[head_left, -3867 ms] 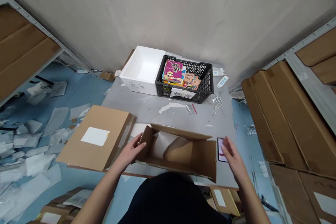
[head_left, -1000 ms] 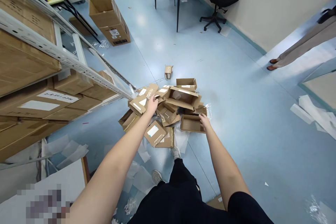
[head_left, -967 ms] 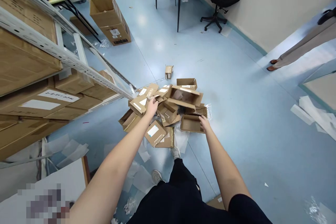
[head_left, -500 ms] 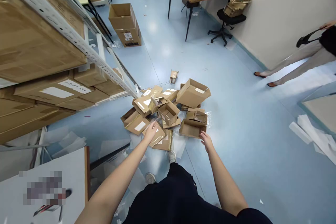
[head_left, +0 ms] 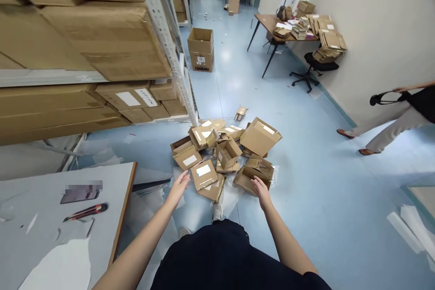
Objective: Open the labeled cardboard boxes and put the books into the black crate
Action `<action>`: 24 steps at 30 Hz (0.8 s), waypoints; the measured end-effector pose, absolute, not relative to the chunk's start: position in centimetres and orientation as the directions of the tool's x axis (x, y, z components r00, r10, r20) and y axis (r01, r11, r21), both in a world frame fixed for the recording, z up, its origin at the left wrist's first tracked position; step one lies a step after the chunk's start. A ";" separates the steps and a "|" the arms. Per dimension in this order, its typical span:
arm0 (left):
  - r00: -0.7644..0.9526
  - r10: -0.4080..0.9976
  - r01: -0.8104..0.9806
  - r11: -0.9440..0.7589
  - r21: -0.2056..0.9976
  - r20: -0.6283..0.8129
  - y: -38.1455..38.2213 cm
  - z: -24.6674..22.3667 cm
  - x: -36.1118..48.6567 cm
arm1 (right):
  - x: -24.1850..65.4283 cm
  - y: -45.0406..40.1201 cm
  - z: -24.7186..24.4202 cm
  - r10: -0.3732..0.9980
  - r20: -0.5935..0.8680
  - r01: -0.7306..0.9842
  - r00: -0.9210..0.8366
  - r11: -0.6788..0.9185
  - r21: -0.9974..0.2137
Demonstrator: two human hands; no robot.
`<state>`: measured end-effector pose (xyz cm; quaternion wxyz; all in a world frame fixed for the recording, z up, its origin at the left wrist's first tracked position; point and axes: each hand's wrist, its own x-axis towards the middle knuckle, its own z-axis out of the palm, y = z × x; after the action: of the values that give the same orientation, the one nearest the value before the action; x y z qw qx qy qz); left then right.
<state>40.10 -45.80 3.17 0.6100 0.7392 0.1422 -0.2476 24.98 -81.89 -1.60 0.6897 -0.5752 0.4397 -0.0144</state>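
Left hand [head_left: 179,186]: hanging released, fingers parted and reaching forward, just beside a flat labelled box [head_left: 204,175] at the near side of the cardboard pile [head_left: 227,152]. Right hand [head_left: 261,190]: also hanging released, fingers extended, overlapping in view the near edge of an open box [head_left: 245,180]; contact cannot be told.

Cardboard pile: lying on the blue floor [head_left: 306,199] ahead of the wearer's shoes [head_left: 216,211]. The flat labelled box is forming its near left part; the open box is sitting at its near right, hollow side showing. A larger box [head_left: 258,138] is leaning tilted at the far right, its white label facing up. A small carton [head_left: 240,113] is standing just beyond the pile, apart from it. Clear plastic wrap [head_left: 275,176] is lying against the right side.

Left of the wearer, a grey table [head_left: 112,181] is bearing a phone [head_left: 80,193], its screen blurred, and a red-and-black cutter [head_left: 86,212]. Behind it, a metal shelf [head_left: 50,77] is holding closed cartons [head_left: 112,38]. Farther off, a tall open carton [head_left: 200,52] is standing on the floor. At right, a person [head_left: 399,124] is standing, gripping a black strap [head_left: 385,98].
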 end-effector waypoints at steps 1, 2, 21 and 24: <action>0.841 -0.065 0.518 -0.188 0.834 -0.537 -44.4 3.6 39.2 | 25.7 -80.6 -1.2 -0.489 -0.591 -0.486 0.642 0.337 -0.807; 0.845 -0.037 0.523 -0.154 0.838 -0.534 -43.0 4.1 38.3 | 26.4 -79.2 -0.7 -0.453 -0.587 -0.480 0.671 0.338 -0.810; 0.732 0.471 0.386 0.309 0.869 -0.492 -16.3 6.7 16.8 | 31.6 -44.9 8.1 0.219 -0.385 -0.414 0.897 0.105 -0.904; 0.683 0.548 0.328 0.361 0.873 -0.483 -14.0 7.1 13.5 | 30.8 -39.0 8.1 0.386 -0.375 -0.425 0.843 0.050 -0.904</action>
<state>13.47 -14.02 7.15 0.7264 0.5602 0.3909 0.0758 30.79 -39.01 8.11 0.7245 -0.6297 0.0153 0.2799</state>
